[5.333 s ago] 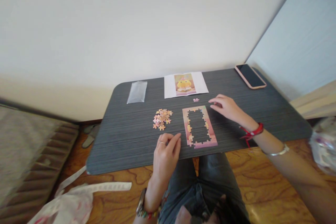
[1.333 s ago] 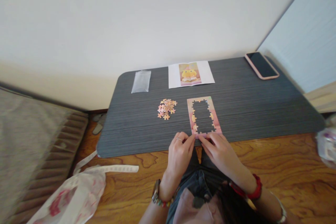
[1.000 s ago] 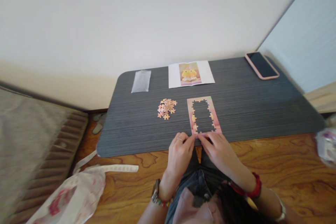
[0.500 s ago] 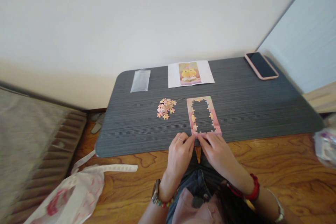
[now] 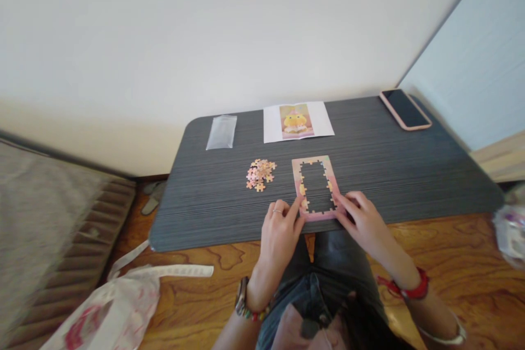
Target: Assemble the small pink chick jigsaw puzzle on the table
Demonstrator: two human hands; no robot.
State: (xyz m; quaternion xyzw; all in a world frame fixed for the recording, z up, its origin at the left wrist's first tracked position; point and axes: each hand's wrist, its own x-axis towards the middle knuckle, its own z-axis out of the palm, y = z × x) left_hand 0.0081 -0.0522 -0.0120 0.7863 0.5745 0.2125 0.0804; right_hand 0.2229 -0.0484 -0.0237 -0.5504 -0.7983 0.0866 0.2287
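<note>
A jigsaw puzzle frame [image 5: 320, 217], pinkish with an open centre and knobbed inner edges, lies flat close to the table's front edge. My left hand [image 5: 278, 234] holds its lower left corner between thumb and fingers. On the opposite side, the thumb and fingers of my right hand [image 5: 365, 225] grip the lower right corner. Left of the frame sits a heap of loose puzzle pieces [image 5: 260, 174], pink and yellow. Behind them, a creased white sheet [image 5: 324, 120] carries a printed picture [image 5: 296, 121] of a yellow figure.
The dark grey table [image 5: 205, 202] stands against a pale wall. A clear plastic pouch [image 5: 222, 132] lies at its back left, a phone [image 5: 405, 109] in a pink case at its back right. On the wooden floor to the left are a white plastic bag [image 5: 135, 306] and slippers [image 5: 153, 199].
My right hand has slid from the frame's bottom edge to its lower right side. My left hand has shifted slightly up along the left corner, so the two hands are farther apart.
</note>
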